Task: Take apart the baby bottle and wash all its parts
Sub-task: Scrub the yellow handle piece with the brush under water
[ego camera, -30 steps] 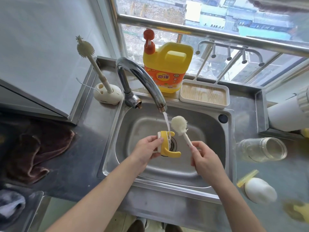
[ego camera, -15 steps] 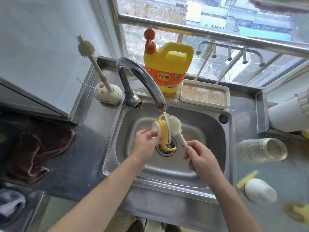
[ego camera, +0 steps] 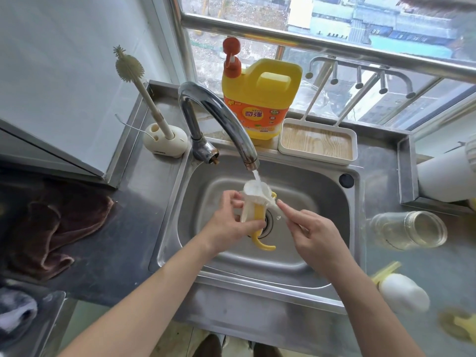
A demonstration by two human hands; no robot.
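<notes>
1. The left hand [ego camera: 229, 222] has its fingers [ego camera: 233, 197] curled round the yellow handle collar [ego camera: 258, 215], thumb low and fingertips at the upper rim; it holds the collar over the drain of the sink [ego camera: 322, 202], mouth tilted up toward the tap [ego camera: 219, 114].
2. The right hand [ego camera: 314, 235] pinches the thin brush stem, index finger [ego camera: 288, 210] stretched along it; the sponge brush head [ego camera: 256, 193] sits pushed into the collar's ring and fills it.
3. The water stream [ego camera: 256, 175] lands on the brush head; I read this as the inside of the collar being scrubbed, so this part is mid-wash and not yet rinsed.
4. A second ago the brush stood clear to the collar's right and the water ran down the collar's side; half a second ago the brush touched its flank; since then the left hand has turned the collar mouth-up and raised it toward the spout, and the brush has gone in.
5. Further out, the glass bottle [ego camera: 409, 230] lies on its side on the counter right of the sink, the white cap [ego camera: 404, 295] nearer me; neither has moved; I cannot tell from here whether they are washed.
</notes>
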